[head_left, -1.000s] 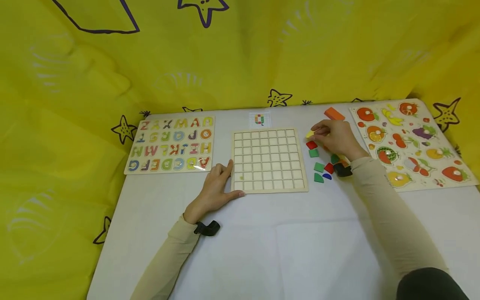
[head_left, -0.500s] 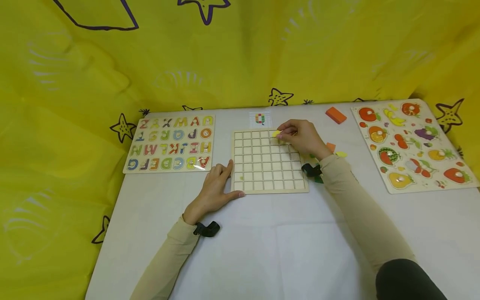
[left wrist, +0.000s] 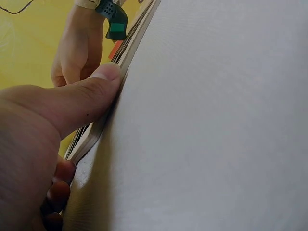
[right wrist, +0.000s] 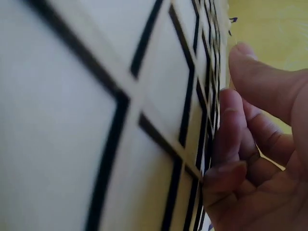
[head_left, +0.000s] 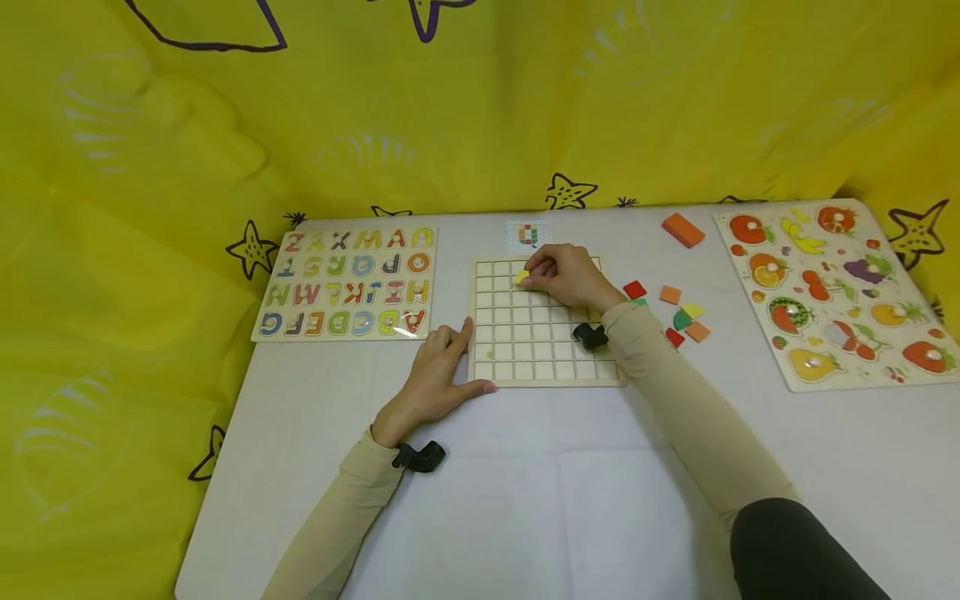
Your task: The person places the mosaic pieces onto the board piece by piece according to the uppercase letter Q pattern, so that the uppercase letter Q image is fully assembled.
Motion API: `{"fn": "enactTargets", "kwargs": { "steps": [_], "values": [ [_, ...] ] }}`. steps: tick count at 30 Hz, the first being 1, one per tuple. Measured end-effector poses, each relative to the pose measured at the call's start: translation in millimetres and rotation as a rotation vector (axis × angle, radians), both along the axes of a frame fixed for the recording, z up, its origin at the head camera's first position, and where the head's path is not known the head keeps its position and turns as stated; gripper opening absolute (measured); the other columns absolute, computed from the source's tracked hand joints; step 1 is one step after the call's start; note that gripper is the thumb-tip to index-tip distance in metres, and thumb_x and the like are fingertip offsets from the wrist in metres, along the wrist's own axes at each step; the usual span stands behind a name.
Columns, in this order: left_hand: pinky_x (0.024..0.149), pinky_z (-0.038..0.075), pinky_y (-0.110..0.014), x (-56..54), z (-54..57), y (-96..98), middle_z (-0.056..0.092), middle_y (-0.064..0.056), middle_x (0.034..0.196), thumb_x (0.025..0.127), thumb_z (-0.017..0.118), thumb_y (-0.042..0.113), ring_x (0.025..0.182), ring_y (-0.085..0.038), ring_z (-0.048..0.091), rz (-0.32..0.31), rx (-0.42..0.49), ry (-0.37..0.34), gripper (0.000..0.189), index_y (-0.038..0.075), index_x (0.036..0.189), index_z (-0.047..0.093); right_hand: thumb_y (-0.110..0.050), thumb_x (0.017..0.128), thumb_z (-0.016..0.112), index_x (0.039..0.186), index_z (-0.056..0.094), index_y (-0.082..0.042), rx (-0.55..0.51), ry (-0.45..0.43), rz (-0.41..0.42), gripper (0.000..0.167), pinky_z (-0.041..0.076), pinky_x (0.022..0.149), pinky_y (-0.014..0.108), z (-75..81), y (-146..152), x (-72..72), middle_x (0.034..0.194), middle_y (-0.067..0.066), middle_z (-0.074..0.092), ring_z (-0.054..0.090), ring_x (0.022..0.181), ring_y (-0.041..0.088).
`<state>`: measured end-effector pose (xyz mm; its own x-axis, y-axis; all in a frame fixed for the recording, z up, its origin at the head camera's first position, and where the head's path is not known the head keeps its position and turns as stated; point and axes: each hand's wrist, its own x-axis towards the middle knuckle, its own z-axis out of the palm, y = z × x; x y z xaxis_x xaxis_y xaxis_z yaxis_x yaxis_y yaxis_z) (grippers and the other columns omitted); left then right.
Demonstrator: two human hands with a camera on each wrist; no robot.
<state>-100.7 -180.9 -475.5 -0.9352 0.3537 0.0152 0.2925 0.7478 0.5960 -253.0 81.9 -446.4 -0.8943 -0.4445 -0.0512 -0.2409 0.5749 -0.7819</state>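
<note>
Between right thumb and fingertips, the right hand [head_left: 567, 275] pinches a small yellow tile [head_left: 521, 277] over an upper row of the wooden grid board [head_left: 521, 350]. In the right wrist view its curled fingers lie close to the board's grooved squares [right wrist: 159, 96]; the tile is hidden there. My left hand [head_left: 433, 377] braces the board's near left corner, thumb along the near edge and index finger against the left side. The left wrist view has this thumb [left wrist: 91, 94] resting on the board's edge, other fingers bent below the corner.
Loose coloured tiles [head_left: 672, 295] lie right of the board, partly behind the right sleeve. An orange block [head_left: 682, 230] and a pattern card [head_left: 528, 235] are farther back. A letter puzzle [head_left: 345, 286] is at left, a fruit puzzle [head_left: 832, 292] at right.
The right hand has carried the yellow tile leftward from the loose pieces to over the board's upper rows. The left hand has stayed at the board's corner.
</note>
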Motion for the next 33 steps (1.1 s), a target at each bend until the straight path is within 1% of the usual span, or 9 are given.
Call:
{"fn": "enactTargets", "kwargs": {
  "steps": [5,10,16,19,25,30,33],
  "values": [
    [0.091,0.036,-0.039,-0.5,0.8,0.3,0.052,-0.013,0.116,0.084,0.090,0.041,0.105,-0.026,0.044,0.004,-0.014,-0.004,0.110,-0.002,0.165,0.029,-0.019,0.095,0.082,0.109,0.074,-0.001,0.038,-0.017,-0.023,0.025,0.049,0.079,0.028,1.4,-4.3,-1.2,0.096,0.012,0.072,0.064,0.083,0.020],
    [0.091,0.036,-0.040,-1.0,3.1,0.6,0.051,-0.013,0.117,0.084,0.090,0.041,0.105,-0.027,0.044,-0.001,-0.024,-0.001,0.110,-0.002,0.165,0.029,-0.019,0.091,0.086,0.105,0.074,-0.003,0.043,-0.021,-0.030,0.024,0.049,0.079,0.028,1.9,-6.5,-2.0,0.092,0.009,0.070,0.062,0.082,0.019],
    [0.090,0.035,-0.039,-0.8,1.5,0.6,0.051,-0.013,0.115,0.084,0.090,0.040,0.103,-0.026,0.044,0.002,-0.025,0.004,0.110,-0.003,0.165,0.029,-0.018,0.090,0.087,0.109,0.072,-0.003,0.026,-0.035,-0.011,0.028,0.048,0.079,0.027,1.8,-5.9,-2.3,0.092,0.007,0.068,0.060,0.082,0.019],
    [0.088,0.035,-0.038,-0.3,1.0,0.4,0.051,-0.012,0.114,0.084,0.090,0.041,0.102,-0.025,0.043,0.002,-0.026,0.011,0.109,-0.003,0.165,0.030,-0.017,0.090,0.087,0.111,0.072,-0.002,0.017,-0.028,0.008,0.030,0.048,0.078,0.027,2.4,-4.7,-2.4,0.093,0.009,0.069,0.061,0.082,0.020],
    [0.089,0.036,-0.039,0.7,0.5,0.2,0.051,-0.013,0.115,0.084,0.090,0.042,0.102,-0.025,0.044,0.002,-0.018,0.024,0.109,-0.003,0.164,0.031,-0.017,0.093,0.084,0.112,0.075,-0.002,0.036,-0.032,0.038,0.026,0.048,0.080,0.029,2.1,-3.3,-4.2,0.097,0.011,0.071,0.061,0.085,0.020],
    [0.091,0.036,-0.040,1.0,-0.6,0.5,0.052,-0.013,0.116,0.084,0.090,0.041,0.104,-0.025,0.045,0.002,-0.001,0.014,0.109,-0.003,0.164,0.030,-0.016,0.092,0.083,0.110,0.075,-0.004,0.055,-0.044,0.036,0.023,0.047,0.080,0.031,2.6,-3.7,-4.9,0.094,0.008,0.069,0.059,0.083,0.020],
    [0.090,0.036,-0.039,0.6,-0.9,0.8,0.052,-0.013,0.116,0.084,0.090,0.041,0.103,-0.025,0.045,0.001,-0.001,0.013,0.109,-0.003,0.164,0.030,-0.015,0.092,0.084,0.109,0.075,-0.004,0.059,-0.052,0.028,0.022,0.047,0.079,0.031,2.4,-4.3,-5.3,0.093,0.007,0.068,0.059,0.083,0.019]
  ]
}}
